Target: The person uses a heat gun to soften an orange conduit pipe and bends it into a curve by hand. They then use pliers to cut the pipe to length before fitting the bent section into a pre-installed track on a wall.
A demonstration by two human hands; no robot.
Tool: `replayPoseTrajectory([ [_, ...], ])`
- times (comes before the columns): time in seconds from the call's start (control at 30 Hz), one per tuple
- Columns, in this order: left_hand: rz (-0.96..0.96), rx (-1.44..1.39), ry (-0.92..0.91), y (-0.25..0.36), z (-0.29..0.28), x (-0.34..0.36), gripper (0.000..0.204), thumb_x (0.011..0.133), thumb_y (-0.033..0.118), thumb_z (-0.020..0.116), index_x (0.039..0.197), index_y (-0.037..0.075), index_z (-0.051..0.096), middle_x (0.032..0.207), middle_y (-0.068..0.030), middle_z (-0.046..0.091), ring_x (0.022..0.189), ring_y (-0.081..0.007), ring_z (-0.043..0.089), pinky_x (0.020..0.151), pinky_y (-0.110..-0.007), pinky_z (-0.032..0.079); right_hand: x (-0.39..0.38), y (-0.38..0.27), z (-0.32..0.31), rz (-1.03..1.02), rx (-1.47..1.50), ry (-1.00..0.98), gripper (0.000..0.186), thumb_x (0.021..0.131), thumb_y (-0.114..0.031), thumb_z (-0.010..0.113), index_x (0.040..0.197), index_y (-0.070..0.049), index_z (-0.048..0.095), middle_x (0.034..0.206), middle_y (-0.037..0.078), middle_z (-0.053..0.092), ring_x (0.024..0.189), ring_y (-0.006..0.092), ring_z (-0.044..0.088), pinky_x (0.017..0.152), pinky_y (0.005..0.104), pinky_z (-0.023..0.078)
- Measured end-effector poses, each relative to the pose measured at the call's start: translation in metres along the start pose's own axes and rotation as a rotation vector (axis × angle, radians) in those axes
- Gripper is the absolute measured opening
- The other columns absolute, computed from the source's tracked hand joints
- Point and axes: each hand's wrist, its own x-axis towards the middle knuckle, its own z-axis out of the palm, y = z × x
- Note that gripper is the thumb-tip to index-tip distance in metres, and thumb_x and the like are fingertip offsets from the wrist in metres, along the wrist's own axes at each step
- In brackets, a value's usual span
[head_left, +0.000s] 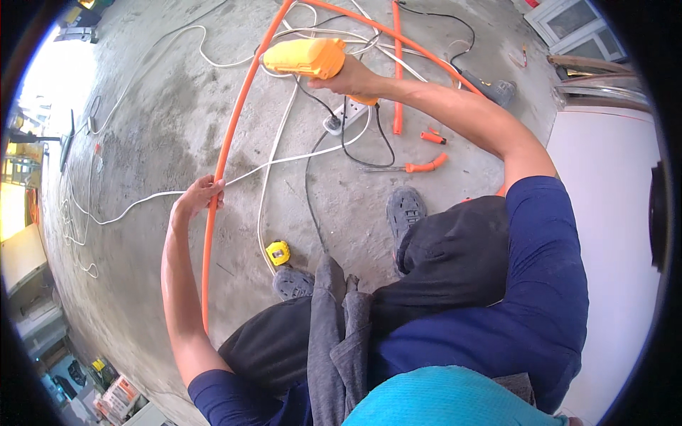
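Note:
My left hand (201, 196) is closed round a long orange pipe (232, 126), on its lower left stretch. The pipe rises to a bend at the top edge, and a second orange stretch slopes down to the right. My right hand (353, 79) grips the handle of a yellow corded heat gun (305, 58), its body level and pointing left. Its nozzle is right by the pipe; whether they touch, I cannot tell. Below that hand a white power strip (346, 116) lies on the floor, with a plug (332, 123) in it.
White and dark cables cross the concrete floor (142, 263). A yellow tape measure (278, 253) lies by my left shoe (293, 283). Right of centre are a straight orange pipe (398, 78), a short orange piece (432, 138), an orange-handled tool (426, 164) and a grey power tool (491, 88).

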Motion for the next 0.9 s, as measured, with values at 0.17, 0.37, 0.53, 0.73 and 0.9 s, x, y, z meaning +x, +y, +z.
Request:
replayPoseTrajectory([
  [0.17,0.009,-0.023,-0.015,0.003,0.001,-0.003,0.03,0.104,0.036,0.062,0.101,0.006,0.057,0.08,-0.0025,0.061,0.07,-0.0159,0.065,0.07,-0.034,0.057,-0.014,0.001,0.02,-0.25,-0.083,-0.003,0.041,0.081,-0.036,0.084,0.104,-0.006,0.069,0.08,0.005,0.071,0.071,0.0151,0.067,0.066,0.0328,0.054],
  [0.37,-0.01,-0.04,-0.009,0.005,0.006,-0.007,0.03,0.105,0.037,0.06,0.102,0.008,0.059,0.08,-0.0019,0.061,0.074,-0.0162,0.065,0.074,-0.036,0.057,-0.031,-0.009,0.046,-0.411,-0.01,-0.059,0.04,0.081,-0.029,0.084,0.107,-0.003,0.068,0.086,0.007,0.072,0.077,0.0166,0.068,0.072,0.033,0.055],
  [0.53,-0.051,-0.029,-0.011,-0.004,-0.002,-0.004,0.031,0.105,0.041,0.059,0.104,0.009,0.061,0.083,-0.0002,0.06,0.078,-0.0159,0.065,0.077,-0.036,0.057,-0.038,-0.03,0.054,-0.241,-0.012,-0.27,0.041,0.082,-0.03,0.084,0.111,-0.007,0.067,0.087,0.005,0.072,0.077,0.016,0.068,0.072,0.033,0.056],
  [0.73,0.015,-0.007,-0.024,0.002,0.003,-0.006,0.035,0.105,0.046,0.056,0.106,0.011,0.061,0.083,0.0005,0.06,0.075,-0.0144,0.062,0.078,-0.036,0.056,-0.035,-0.037,0.045,-0.065,-0.112,-0.289,0.041,0.082,-0.034,0.086,0.108,-0.007,0.068,0.082,0.001,0.068,0.067,0.0118,0.063,0.061,0.0295,0.054],
  [0.9,0.015,0.036,-0.009,0.005,0.002,-0.008,0.034,0.106,0.045,0.055,0.107,0.012,0.061,0.082,0.0008,0.06,0.075,-0.0133,0.062,0.077,-0.034,0.055,-0.031,-0.043,0.026,-0.05,-0.037,-0.198,0.037,0.083,-0.037,0.082,0.101,-0.007,0.069,0.069,0.0,0.062,0.061,0.012,0.061,0.058,0.0289,0.052],
])
